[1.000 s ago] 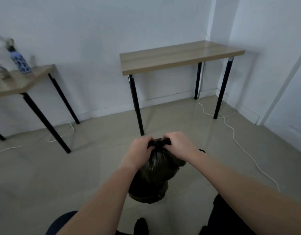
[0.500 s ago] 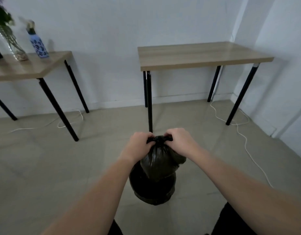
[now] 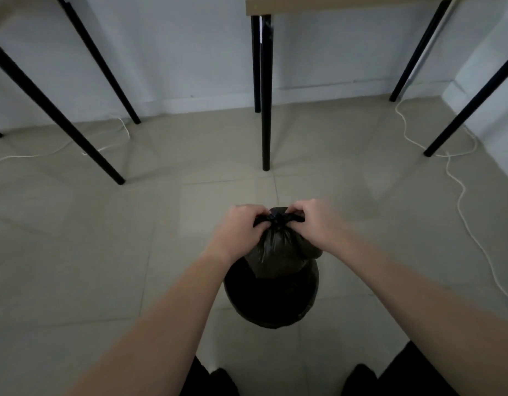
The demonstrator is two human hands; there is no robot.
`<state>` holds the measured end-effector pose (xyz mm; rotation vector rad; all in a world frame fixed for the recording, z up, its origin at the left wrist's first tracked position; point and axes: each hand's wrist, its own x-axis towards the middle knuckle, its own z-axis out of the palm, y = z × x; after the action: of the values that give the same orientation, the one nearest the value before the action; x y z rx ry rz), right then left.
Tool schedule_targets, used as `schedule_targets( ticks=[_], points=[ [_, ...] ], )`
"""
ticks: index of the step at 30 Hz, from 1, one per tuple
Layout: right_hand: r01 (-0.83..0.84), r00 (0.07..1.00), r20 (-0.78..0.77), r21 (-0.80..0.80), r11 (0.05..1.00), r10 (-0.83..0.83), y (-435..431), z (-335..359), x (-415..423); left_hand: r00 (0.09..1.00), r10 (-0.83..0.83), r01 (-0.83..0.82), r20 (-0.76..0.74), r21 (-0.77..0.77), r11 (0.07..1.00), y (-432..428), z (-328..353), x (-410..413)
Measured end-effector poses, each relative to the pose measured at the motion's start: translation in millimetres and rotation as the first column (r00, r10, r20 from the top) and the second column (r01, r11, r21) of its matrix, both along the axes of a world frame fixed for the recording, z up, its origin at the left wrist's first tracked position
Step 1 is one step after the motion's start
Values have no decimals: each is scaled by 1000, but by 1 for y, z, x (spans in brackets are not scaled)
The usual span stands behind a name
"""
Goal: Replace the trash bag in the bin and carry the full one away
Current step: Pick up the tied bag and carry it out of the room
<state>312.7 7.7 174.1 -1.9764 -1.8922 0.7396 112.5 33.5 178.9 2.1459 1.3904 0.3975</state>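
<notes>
Tiled floor [image 3: 75, 252] carries bin [image 3: 271, 304], white cable [image 3: 461, 195].

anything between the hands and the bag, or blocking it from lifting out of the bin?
Nothing visible. The left hand and right hand already grip the knotted top of the trash bag, one each side. The bag rises out of the bin, with open space above it. The nearest table leg stands well beyond.

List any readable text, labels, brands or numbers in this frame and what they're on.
None: no readable text anywhere in this frame.
Black trash bag: plain, no print visible.
Bin: dark, no label shows.
Table: bare wood edge, no sticker.
Wall and floor: unmarked.
Left hand and right hand cover part of the knot.
</notes>
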Motion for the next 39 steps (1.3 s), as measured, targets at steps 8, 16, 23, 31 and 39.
schedule_targets(
  ticks=[8, 16, 23, 31, 39],
  points=[
    [28, 999, -19, -119, 992, -31, 32, 28, 4, 999, 43, -42, 7, -168, 985, 35, 18, 10],
    [3, 1000, 12, -91, 996, -1, 52, 213, 13, 999, 37, -37, -5, -149, 988, 56, 198, 15],
    [-25, 999, -36, 1, 1000, 25, 55, 399, 12, 996, 6, -9, -85, -42, 999, 67, 388, 9],
    [-101, 995, 9, 90, 991, 101, 69, 555, 5, 998, 43, -42, -40, 26, 999, 74, 546, -2],
    [-165, 986, 64, 208, 964, 154, 87, 660, -12, 999, 42, -40, -9, 151, 988, 83, 651, -22]
  ],
)
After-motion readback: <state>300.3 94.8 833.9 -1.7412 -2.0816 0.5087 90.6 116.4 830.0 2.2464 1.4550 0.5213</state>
